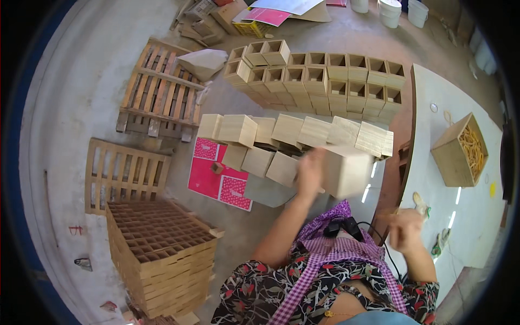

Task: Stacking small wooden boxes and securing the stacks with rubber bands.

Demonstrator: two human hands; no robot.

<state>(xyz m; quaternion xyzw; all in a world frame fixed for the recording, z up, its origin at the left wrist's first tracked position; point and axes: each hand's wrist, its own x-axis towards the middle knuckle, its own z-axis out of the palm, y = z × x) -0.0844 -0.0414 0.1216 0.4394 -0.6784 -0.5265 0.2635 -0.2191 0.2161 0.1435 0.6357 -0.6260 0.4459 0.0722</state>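
My left hand grips a pale wooden box from its left side, over a row of similar boxes lying on their sides. My right hand, blurred by motion, is at the edge of the white worktable, its fingers curled on something thin and tan that I cannot make out. Beside it on that table lie small hand tools and a pale object. Farther along stands an open wooden box full of tan bands or strips.
Open-topped wooden boxes stand in stacked rows ahead. At left are wooden pallets, a tall stack of cardboard dividers and pink printed sheets. White buckets sit at the back, near cardboard and a yellow crate.
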